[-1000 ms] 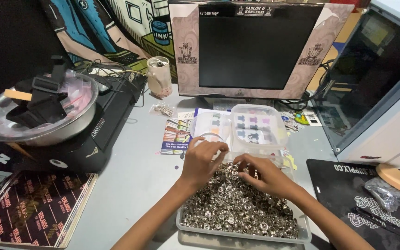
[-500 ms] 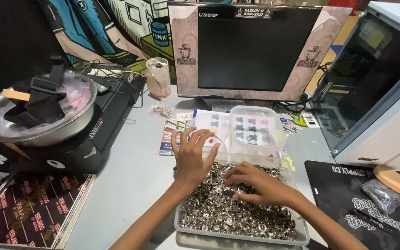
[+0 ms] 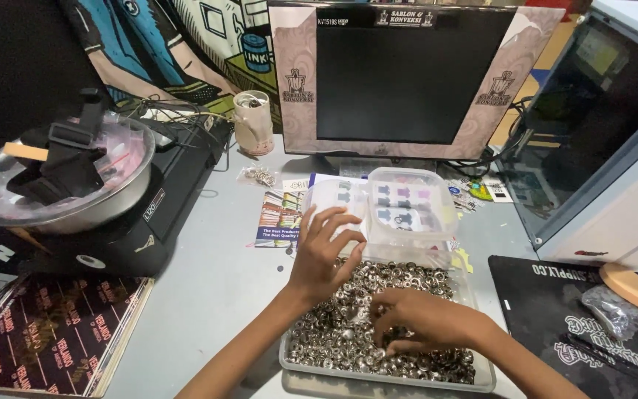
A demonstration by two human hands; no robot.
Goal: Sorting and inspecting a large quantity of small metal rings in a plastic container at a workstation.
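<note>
Since a second ago, both hands have drawn nearer along the tray of small silver rings lying on the grey surface. Left hand hovers with fingers spread, released. Right hand is curled down into the rings; whether it pinches any cannot be told. Sorting seems underway.

A dark monitor with a patterned frame stands at twelve o'clock on the grey counter. At nine o'clock a metal bowl sits on a black machine. A black mat lies at four o'clock, a round wooden disc on it.
</note>
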